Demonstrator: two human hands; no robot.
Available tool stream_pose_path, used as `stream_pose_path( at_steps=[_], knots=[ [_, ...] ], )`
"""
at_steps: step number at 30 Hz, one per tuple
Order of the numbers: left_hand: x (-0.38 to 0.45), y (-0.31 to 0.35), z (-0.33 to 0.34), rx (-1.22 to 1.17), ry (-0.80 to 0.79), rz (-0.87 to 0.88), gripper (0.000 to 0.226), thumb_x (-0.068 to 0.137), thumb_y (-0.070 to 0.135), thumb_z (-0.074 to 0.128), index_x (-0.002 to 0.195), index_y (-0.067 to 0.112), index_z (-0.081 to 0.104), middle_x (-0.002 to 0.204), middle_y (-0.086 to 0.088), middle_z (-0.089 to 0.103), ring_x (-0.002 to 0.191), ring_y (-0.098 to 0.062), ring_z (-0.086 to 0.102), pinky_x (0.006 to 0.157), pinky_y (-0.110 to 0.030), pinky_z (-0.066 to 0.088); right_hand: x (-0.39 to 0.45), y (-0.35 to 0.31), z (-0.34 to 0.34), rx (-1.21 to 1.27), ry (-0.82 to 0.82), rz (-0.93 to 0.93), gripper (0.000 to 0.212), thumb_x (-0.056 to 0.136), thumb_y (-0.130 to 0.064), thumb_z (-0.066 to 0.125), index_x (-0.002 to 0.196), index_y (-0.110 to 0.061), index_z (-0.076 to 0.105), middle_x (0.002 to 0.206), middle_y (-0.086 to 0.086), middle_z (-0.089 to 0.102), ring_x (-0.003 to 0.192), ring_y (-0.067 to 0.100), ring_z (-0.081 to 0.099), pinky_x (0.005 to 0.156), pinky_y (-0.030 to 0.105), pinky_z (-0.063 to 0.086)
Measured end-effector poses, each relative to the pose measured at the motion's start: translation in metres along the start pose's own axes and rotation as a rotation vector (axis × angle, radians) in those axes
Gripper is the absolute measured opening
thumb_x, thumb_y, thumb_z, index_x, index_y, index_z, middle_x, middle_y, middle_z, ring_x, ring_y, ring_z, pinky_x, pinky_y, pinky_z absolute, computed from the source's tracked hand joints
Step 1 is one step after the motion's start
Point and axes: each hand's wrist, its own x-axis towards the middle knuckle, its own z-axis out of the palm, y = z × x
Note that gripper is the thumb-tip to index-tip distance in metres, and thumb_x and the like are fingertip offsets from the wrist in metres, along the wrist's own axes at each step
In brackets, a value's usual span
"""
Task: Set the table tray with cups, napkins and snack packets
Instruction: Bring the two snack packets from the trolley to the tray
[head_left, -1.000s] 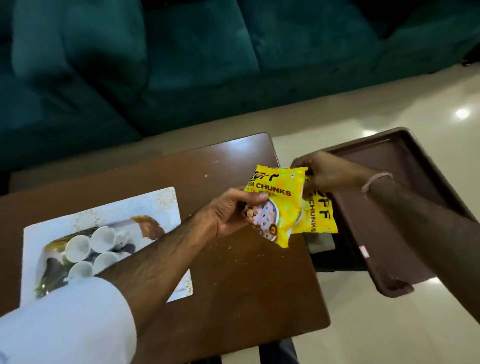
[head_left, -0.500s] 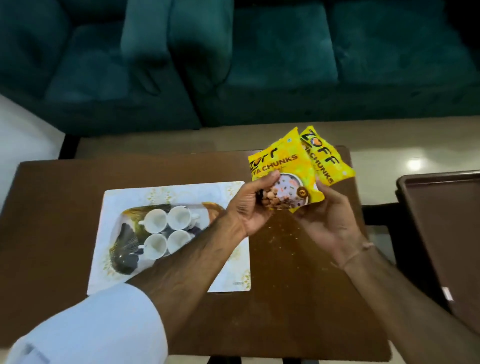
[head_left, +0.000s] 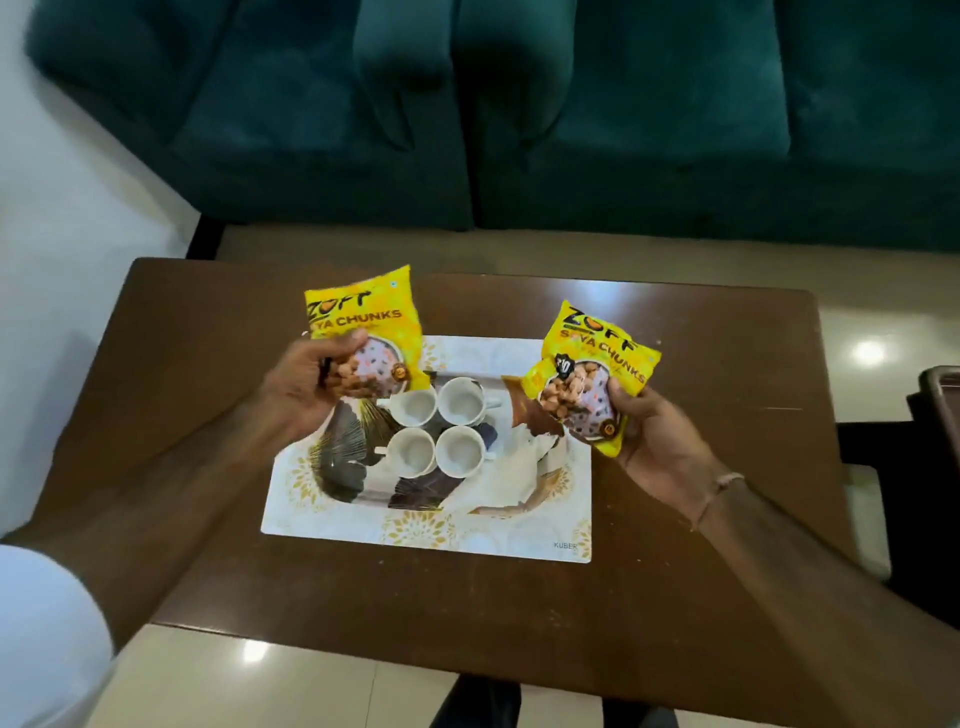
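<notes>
A white tray (head_left: 431, 530) with a gold and brown pattern lies in the middle of the brown table (head_left: 727, 374). Several empty white cups (head_left: 434, 428) stand close together on it. My left hand (head_left: 306, 384) grips a yellow soya chunks packet (head_left: 371, 319) above the tray's far left corner. My right hand (head_left: 657, 441) grips a second yellow packet (head_left: 589, 366) above the tray's right side. Both packets are held upright, apart from each other. No napkins are in view.
A dark green sofa (head_left: 519, 104) runs behind the table. The edge of a dark brown tray (head_left: 943, 395) shows at the far right, off the table. Pale glossy floor surrounds the table, and a white wall is at the left.
The two packets, held together over the table's right part before, are now split, one in each hand, spread over the tray's left and right sides. The view has swung left onto the tray.
</notes>
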Motion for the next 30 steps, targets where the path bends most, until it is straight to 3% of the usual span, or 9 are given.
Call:
stream_pose_path(
  at_steps=[4,7,9,11,15,19,21,27,30],
  knots=[
    [-0.002,-0.016,-0.070,0.089,0.095,-0.035,0.007,0.079,0.011,0.070,0.086,0.008,0.070,0.079,-0.006,0.075,0.068,-0.023,0.072,0.067,-0.034,0.061,0.003,0.033,0.018,-0.075,0.040,0.050,0.034,0.101,-0.013,0.046,0.132,-0.007,0.057,0.129,0.014,0.065,0.110,0.031,0.066,0.079,0.042,0.061],
    [-0.004,-0.035,-0.103,0.170,0.163,-0.074,0.006,0.078,0.010,0.071,0.082,0.006,0.069,0.070,-0.006,0.074,0.057,-0.021,0.071,0.052,-0.027,0.058,0.008,0.052,0.029,-0.131,0.074,0.025,0.035,0.102,-0.010,0.043,0.136,-0.009,0.053,0.128,0.014,0.064,0.106,0.030,0.066,0.077,0.040,0.061],
    [-0.003,-0.048,-0.118,0.250,0.178,-0.074,0.006,0.077,0.008,0.072,0.081,0.005,0.069,0.065,-0.005,0.073,0.052,-0.019,0.069,0.049,-0.024,0.055,0.013,0.060,0.030,-0.200,0.120,0.003,0.037,0.102,-0.007,0.043,0.138,-0.007,0.050,0.131,0.017,0.062,0.110,0.036,0.063,0.085,0.047,0.057],
    [0.000,-0.061,-0.129,0.337,0.170,-0.059,0.011,0.077,0.006,0.074,0.087,0.004,0.070,0.067,-0.004,0.073,0.053,-0.019,0.068,0.056,-0.028,0.054,0.019,0.069,0.028,-0.279,0.163,-0.011,0.037,0.102,-0.005,0.043,0.138,-0.005,0.049,0.133,0.020,0.060,0.116,0.040,0.060,0.091,0.050,0.053],
    [0.009,-0.083,-0.139,0.424,0.210,-0.065,0.028,0.073,0.009,0.079,0.100,0.003,0.072,0.090,-0.014,0.074,0.072,-0.030,0.071,0.064,-0.033,0.056,0.024,0.082,0.020,-0.402,0.204,-0.058,0.035,0.101,-0.006,0.046,0.136,-0.009,0.052,0.126,0.015,0.064,0.111,0.038,0.064,0.070,0.038,0.061],
    [0.015,-0.093,-0.136,0.480,0.242,-0.013,0.035,0.068,0.013,0.085,0.098,0.019,0.068,0.075,0.006,0.074,0.062,-0.012,0.067,0.055,-0.025,0.048,0.035,0.093,0.002,-0.494,0.323,-0.114,0.035,0.100,-0.007,0.050,0.135,-0.007,0.048,0.131,0.017,0.061,0.117,0.038,0.061,0.094,0.054,0.053],
    [0.018,-0.095,-0.133,0.488,0.260,0.024,0.041,0.067,0.014,0.086,0.101,0.023,0.065,0.078,0.008,0.074,0.067,-0.009,0.069,0.053,-0.024,0.046,0.039,0.096,-0.005,-0.529,0.347,-0.143,0.035,0.100,-0.007,0.050,0.135,-0.008,0.047,0.132,0.017,0.060,0.119,0.038,0.059,0.101,0.057,0.047],
    [0.021,-0.096,-0.124,0.563,0.218,0.065,0.058,0.069,0.023,0.089,0.115,0.010,0.056,0.103,-0.014,0.072,0.090,-0.028,0.072,0.071,-0.043,0.059,0.042,0.098,-0.007,-0.716,0.332,-0.207,0.033,0.100,-0.011,0.051,0.133,-0.016,0.049,0.120,0.005,0.062,0.117,0.033,0.057,0.099,0.044,0.045],
    [0.017,-0.097,-0.116,0.652,0.244,0.101,0.059,0.065,0.033,0.090,0.111,0.013,0.059,0.097,-0.008,0.074,0.089,-0.023,0.072,0.075,-0.043,0.060,0.041,0.099,-0.005,-0.859,0.283,-0.220,0.031,0.100,-0.020,0.053,0.131,-0.019,0.049,0.119,0.003,0.062,0.113,0.031,0.057,0.097,0.047,0.046]
  ],
)
